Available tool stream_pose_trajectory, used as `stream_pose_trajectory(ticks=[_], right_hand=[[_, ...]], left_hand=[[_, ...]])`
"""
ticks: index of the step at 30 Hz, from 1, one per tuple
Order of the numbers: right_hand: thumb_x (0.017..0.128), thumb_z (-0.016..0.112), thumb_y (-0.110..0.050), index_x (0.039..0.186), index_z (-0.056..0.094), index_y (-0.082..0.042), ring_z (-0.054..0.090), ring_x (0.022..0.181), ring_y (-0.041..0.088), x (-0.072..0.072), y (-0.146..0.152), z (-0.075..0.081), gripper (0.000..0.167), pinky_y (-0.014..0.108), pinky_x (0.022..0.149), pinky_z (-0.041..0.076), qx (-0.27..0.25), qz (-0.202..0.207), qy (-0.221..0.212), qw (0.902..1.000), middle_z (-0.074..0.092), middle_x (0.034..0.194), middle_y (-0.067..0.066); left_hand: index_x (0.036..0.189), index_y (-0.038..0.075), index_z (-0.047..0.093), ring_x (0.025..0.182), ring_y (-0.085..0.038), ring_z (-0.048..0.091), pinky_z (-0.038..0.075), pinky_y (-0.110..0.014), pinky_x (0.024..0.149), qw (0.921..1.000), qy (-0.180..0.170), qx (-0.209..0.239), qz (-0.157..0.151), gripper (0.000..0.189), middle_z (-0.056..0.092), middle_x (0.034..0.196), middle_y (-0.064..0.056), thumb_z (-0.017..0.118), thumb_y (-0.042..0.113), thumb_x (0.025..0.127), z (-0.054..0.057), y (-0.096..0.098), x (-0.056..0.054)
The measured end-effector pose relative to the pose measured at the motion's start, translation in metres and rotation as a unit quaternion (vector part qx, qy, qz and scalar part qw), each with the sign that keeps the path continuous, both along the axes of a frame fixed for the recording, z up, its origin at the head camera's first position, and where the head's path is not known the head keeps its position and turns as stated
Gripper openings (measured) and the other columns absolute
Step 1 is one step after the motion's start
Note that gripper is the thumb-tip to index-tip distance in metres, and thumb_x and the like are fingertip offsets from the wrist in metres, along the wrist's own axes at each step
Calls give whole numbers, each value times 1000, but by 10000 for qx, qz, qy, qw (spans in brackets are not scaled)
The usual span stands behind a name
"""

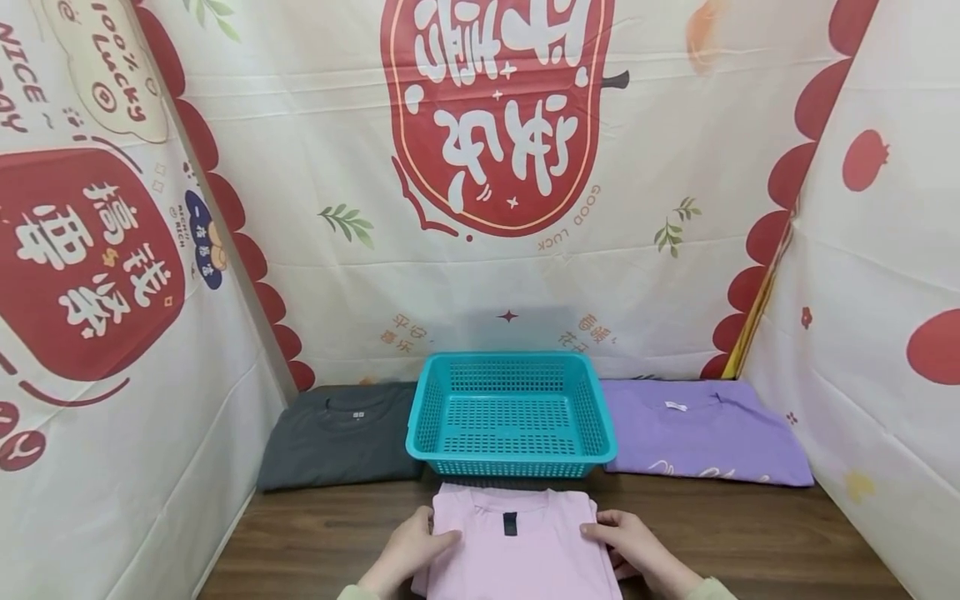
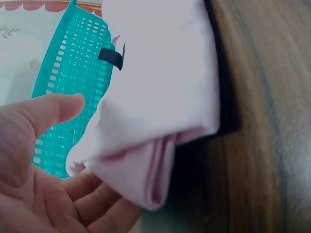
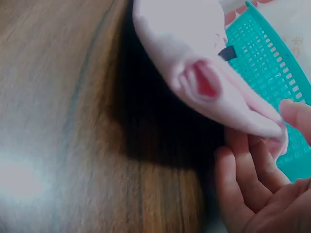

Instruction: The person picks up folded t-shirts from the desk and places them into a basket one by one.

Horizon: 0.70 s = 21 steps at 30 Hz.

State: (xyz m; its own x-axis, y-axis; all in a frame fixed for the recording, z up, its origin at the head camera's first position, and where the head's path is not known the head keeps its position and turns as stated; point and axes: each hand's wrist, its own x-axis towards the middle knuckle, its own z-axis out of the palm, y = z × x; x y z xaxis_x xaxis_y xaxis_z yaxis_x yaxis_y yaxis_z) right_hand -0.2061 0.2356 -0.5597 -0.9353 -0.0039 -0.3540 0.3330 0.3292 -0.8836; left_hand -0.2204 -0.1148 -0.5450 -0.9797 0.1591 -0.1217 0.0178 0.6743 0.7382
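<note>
A folded pink T-shirt [image 1: 525,546] with a black neck label lies between my two hands at the front of the table. My left hand [image 1: 414,546] holds its left side, fingers [image 2: 99,201] curled under the folded edge and thumb on the upper side. Opposite, my right hand [image 1: 633,543] holds the right side the same way, its fingers [image 3: 248,170] beneath the cloth. Both wrist views show the folded layers at the shirt's ends and a dark shadow under it. Just beyond the shirt stands a teal plastic basket [image 1: 517,468], with nothing in it.
Left of the basket lies a folded dark grey T-shirt [image 1: 337,442]; to its right lies a folded purple T-shirt [image 1: 697,433]. Printed white cloth [image 1: 315,292] hangs behind and on both sides of the wooden table [image 1: 315,542].
</note>
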Motion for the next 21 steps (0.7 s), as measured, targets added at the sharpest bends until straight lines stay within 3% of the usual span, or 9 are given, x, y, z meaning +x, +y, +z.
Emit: stream_pose_trajectory(ticks=[5, 8, 13, 18, 21], right_hand=[[87, 69, -39, 128, 45, 17, 62, 57, 16, -5, 1, 3, 73, 31, 50, 54, -271, -86, -153, 9995, 63, 79, 7], [87, 68, -42, 131, 41, 17, 63, 59, 17, -3, 2, 4, 78, 32, 52, 55, -429, -97, -298, 9986, 64, 82, 7], [90, 63, -46, 127, 50, 13, 65, 64, 19, 3, 4, 2, 70, 34, 56, 56, -645, 186, -377, 9970, 66, 81, 6], [91, 65, -36, 113, 59, 6, 65, 65, 18, 8, 0, 1, 48, 35, 55, 56, -741, 563, -170, 9955, 66, 77, 5], [89, 67, -25, 113, 55, 8, 65, 66, 18, 8, -3, 1, 43, 36, 54, 56, -786, 677, 63, 9946, 66, 76, 5]], left_hand=[[120, -14, 50, 70, -17, 55, 49, -34, 59, 9979, -298, 570, 24, 64, 59, 79, -4, 74, 28, 79, 0, -6, -5], [120, -17, 50, 63, -13, 52, 46, -28, 53, 9925, -663, 1024, 48, 62, 58, 74, -2, 74, 25, 80, -1, -8, -5], [111, -11, 58, 54, -8, 45, 39, -23, 48, 9825, -1018, 1559, -34, 48, 53, 67, 2, 73, 23, 81, -5, -8, -2], [111, -11, 58, 75, -16, 59, 52, -32, 65, 9821, -792, 1685, -281, 43, 62, 85, -4, 71, 16, 81, -5, -7, 0], [115, -13, 55, 75, -17, 59, 53, -35, 65, 9821, -543, 1775, -334, 46, 62, 84, -6, 71, 10, 79, -6, -7, 0]])
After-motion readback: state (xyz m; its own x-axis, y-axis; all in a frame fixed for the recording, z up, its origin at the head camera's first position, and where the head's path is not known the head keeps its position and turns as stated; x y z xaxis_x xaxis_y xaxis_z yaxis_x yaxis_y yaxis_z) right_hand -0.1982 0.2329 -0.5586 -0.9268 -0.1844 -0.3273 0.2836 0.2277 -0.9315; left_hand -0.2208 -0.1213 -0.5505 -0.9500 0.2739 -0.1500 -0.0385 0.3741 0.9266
